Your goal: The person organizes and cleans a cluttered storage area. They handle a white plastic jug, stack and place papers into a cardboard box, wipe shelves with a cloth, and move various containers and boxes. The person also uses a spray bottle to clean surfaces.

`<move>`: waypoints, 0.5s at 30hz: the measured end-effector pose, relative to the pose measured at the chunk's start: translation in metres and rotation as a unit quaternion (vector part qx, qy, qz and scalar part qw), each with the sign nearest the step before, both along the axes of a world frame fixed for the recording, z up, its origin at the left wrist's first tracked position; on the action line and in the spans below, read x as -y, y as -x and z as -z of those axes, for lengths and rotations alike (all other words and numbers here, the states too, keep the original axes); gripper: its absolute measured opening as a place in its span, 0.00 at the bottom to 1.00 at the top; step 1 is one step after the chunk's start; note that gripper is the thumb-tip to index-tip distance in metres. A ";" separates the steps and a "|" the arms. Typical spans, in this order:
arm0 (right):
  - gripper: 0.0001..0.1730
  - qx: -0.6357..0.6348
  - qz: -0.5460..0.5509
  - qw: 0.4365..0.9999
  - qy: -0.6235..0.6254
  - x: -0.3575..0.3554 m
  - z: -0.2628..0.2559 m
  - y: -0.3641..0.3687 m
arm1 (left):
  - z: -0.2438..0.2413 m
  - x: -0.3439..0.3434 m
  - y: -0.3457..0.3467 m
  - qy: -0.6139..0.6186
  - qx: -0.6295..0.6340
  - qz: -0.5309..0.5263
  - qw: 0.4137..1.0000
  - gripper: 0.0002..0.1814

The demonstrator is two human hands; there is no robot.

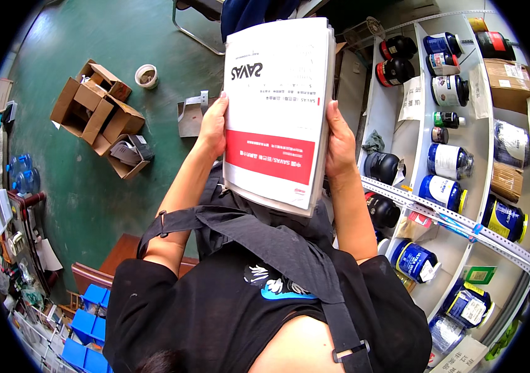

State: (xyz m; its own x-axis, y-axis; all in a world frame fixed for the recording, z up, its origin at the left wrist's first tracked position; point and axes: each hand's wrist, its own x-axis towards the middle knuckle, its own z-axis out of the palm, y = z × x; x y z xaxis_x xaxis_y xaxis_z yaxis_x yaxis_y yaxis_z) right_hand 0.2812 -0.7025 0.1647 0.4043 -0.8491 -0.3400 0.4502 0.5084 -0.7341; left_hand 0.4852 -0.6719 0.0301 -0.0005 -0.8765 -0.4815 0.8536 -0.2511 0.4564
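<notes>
Both hands hold a thick stack of papers in a clear plastic cover (272, 116), in front of my body. Its top sheet is white with a red band and printed writing, which appears upside down in the picture. My left hand (213, 123) grips the stack's left edge, with the thumb near the front face. On the opposite edge, my right hand (340, 140) holds it with the thumb up along the side. The fingers behind the stack are hidden. A black bag or apron with a wide strap (269, 242) lies across my chest and below the papers.
Metal shelving (451, 210) with tubs of powder (442, 191) stands close on the right. Opened cardboard boxes (97, 109) and a white bucket (146, 76) sit on the green floor at left. Blue plastic bins (89, 326) are at lower left, with water bottles (27, 180) farther off.
</notes>
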 end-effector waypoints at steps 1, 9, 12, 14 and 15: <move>0.23 -0.008 -0.003 1.000 0.004 0.000 0.000 -0.004 | 0.006 0.001 0.000 0.004 -0.048 0.006 0.999 0.23; 0.24 0.007 -0.033 0.999 -0.010 0.005 0.005 -0.031 | 0.027 -0.004 0.004 0.071 -0.300 0.032 0.951 0.27; 0.25 0.005 -0.025 1.000 0.008 0.004 0.008 -0.037 | 0.025 -0.017 0.004 0.100 -0.391 0.047 0.914 0.27; 0.25 0.005 -0.025 1.000 0.011 0.004 0.009 -0.039 | 0.023 -0.031 0.002 0.108 -0.421 0.049 0.899 0.27; 0.25 0.008 -0.031 0.999 0.009 0.003 0.010 -0.039 | 0.023 -0.041 0.000 0.110 -0.426 0.048 0.897 0.27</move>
State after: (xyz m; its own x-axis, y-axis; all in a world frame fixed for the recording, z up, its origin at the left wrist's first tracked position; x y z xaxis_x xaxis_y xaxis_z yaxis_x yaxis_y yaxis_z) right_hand 0.3204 -0.7059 0.1551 0.4607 -0.8286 -0.3181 0.4300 0.5219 -0.7367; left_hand 0.4854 -0.6308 0.0073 -0.3668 -0.9262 -0.0868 0.8952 -0.3261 -0.3037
